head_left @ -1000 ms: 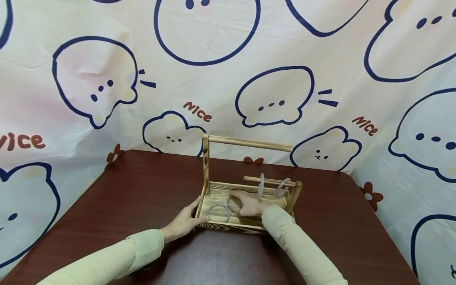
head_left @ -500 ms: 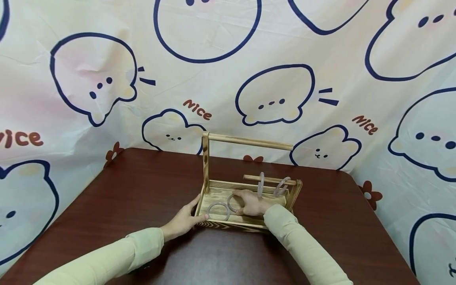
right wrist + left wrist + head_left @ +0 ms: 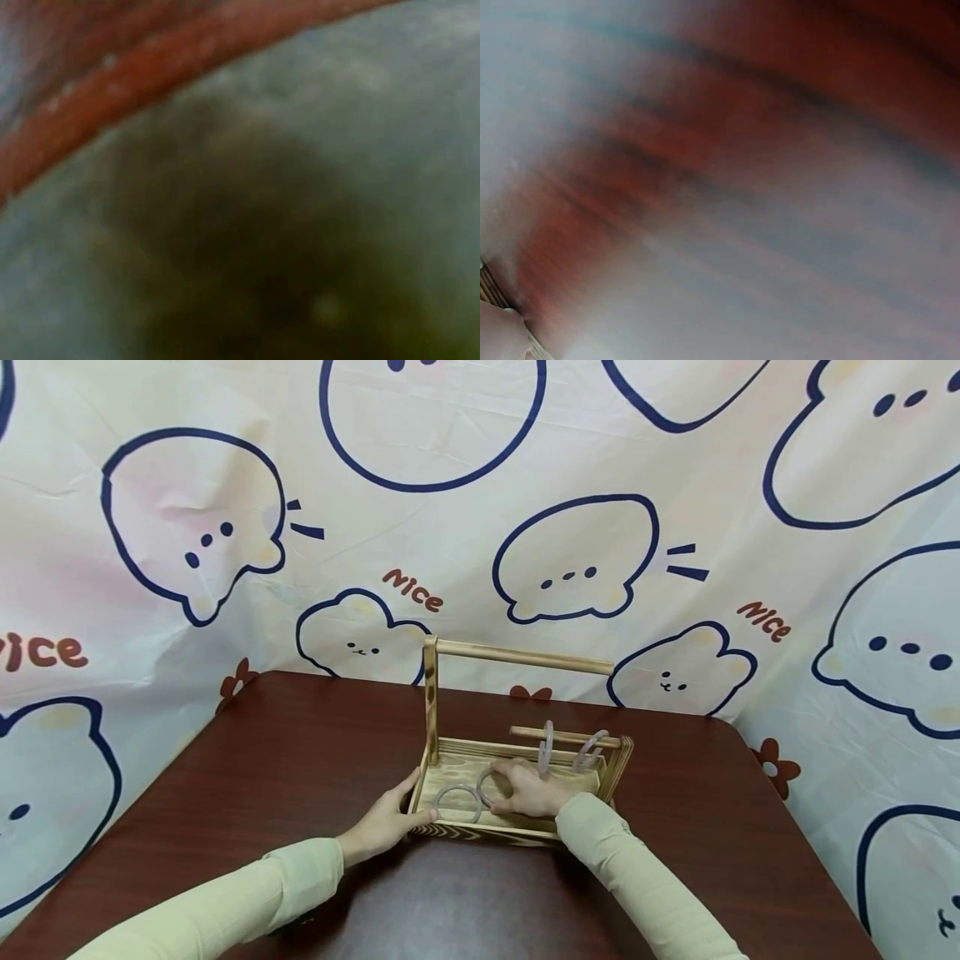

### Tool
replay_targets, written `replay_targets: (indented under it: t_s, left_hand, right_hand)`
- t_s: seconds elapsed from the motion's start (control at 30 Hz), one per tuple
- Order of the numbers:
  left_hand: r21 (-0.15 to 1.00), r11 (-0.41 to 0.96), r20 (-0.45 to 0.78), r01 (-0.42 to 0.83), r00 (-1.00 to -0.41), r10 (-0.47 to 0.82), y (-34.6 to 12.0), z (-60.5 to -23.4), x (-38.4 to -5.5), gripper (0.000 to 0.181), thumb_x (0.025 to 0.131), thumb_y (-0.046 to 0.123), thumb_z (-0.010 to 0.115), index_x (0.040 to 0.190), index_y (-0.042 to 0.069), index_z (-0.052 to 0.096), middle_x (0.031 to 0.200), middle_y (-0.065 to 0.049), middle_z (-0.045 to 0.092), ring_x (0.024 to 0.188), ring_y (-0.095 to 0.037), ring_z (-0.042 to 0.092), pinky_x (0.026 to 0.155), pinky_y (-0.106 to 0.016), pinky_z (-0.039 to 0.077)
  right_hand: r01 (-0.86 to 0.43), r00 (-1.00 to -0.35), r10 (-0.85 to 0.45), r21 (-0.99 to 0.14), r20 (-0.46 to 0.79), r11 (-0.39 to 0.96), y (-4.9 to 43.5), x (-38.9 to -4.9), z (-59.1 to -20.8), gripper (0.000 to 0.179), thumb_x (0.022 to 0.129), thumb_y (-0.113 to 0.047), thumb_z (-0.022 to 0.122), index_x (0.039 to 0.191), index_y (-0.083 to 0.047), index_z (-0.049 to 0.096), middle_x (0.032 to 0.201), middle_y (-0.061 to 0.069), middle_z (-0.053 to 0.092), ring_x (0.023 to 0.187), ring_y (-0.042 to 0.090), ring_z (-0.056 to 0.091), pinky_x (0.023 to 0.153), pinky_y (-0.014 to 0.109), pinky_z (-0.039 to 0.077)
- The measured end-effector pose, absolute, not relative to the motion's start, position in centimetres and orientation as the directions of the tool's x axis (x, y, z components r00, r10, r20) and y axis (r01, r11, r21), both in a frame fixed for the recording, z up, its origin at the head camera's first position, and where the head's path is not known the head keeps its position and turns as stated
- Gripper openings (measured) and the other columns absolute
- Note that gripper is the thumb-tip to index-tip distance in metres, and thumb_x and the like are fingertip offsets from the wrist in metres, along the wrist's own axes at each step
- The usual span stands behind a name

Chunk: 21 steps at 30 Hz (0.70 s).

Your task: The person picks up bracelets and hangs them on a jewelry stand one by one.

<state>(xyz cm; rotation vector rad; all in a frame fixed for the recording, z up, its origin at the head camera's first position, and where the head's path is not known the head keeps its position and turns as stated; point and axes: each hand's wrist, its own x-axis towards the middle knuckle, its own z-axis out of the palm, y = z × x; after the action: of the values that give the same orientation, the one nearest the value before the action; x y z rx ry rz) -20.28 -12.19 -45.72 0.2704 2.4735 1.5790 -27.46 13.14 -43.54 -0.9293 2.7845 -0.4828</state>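
A wooden tray stand (image 3: 495,832) sits on the table. My left hand (image 3: 382,822) grips its left end, the thumb over the front left corner. My right hand (image 3: 525,789) reaches into the tray, where thumb and fingers hold a pale translucent bangle (image 3: 481,787) at its right side. A second bangle (image 3: 457,787) lies just left of it on the tray floor. Two more, an upright bangle (image 3: 546,747) and a tilted bangle (image 3: 588,752), hang on the short lower bar (image 3: 525,732). In the left wrist view, part of the hand (image 3: 501,334) touches wood; the right wrist view is blurred.
A long upper bar (image 3: 525,656) extends right from the stand's left post (image 3: 431,702), above the tray. The dark red-brown table (image 3: 322,743) reaches back to a printed cloth (image 3: 465,543) hanging behind and at both sides.
The view has shifted very slightly. Both hands keep their places on the tray and the bangle; the bangles have not visibly moved.
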Motion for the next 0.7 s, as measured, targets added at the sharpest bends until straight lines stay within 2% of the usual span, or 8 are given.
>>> replay_targets:
  t_s: [0.17,0.4,0.53,0.7]
  left_hand:
    - [0.911,0.407,-0.045,0.07,-0.963,0.267,-12.2,-45.6,-20.2,0.082,0.086,0.022,0.065,0.147,0.003,0.014,0.151,-0.02,0.017,0.04,-0.011,0.037,0.047,-0.026,0.043]
    - [0.909,0.414,-0.07,0.041,-0.966,0.249,-12.3,-45.6,-20.2,0.081,0.086,0.021,0.064,0.147,0.005,0.014,0.151,-0.019,0.018,0.041,-0.012,0.039,0.045,-0.028,0.043]
    - [0.908,0.417,-0.079,0.033,-0.966,0.247,-12.2,-45.6,-20.2,0.081,0.086,0.021,0.064,0.147,0.006,0.014,0.15,-0.019,0.019,0.042,-0.013,0.039,0.046,-0.028,0.043]
    - [0.911,0.411,-0.083,0.028,-0.965,0.25,-12.3,-45.6,-20.2,0.081,0.087,0.022,0.064,0.147,0.005,0.013,0.149,-0.021,0.019,0.042,-0.013,0.039,0.045,-0.028,0.043]
  right_hand:
    - [-0.566,-0.795,-0.607,-0.358,-0.003,0.742,12.7,-27.3,-43.7,0.077,0.076,-0.041,0.072,0.136,-0.004,0.043,0.133,0.013,0.05,0.124,0.028,0.044,0.103,0.041,0.036]
    - [-0.627,-0.763,-0.637,-0.363,0.111,0.689,11.7,-26.9,-43.5,0.071,0.072,-0.042,0.074,0.13,-0.008,0.05,0.121,0.01,0.06,0.107,0.025,0.057,0.092,0.038,0.045]
    - [-0.639,-0.759,-0.637,-0.351,0.139,0.685,11.1,-26.5,-43.0,0.075,0.072,-0.044,0.074,0.132,-0.008,0.048,0.13,0.01,0.054,0.116,0.027,0.053,0.098,0.039,0.042]
    - [-0.622,-0.766,-0.633,-0.378,0.114,0.685,10.3,-25.9,-42.0,0.079,0.073,-0.044,0.074,0.137,-0.008,0.043,0.137,0.01,0.046,0.124,0.027,0.045,0.102,0.04,0.037]
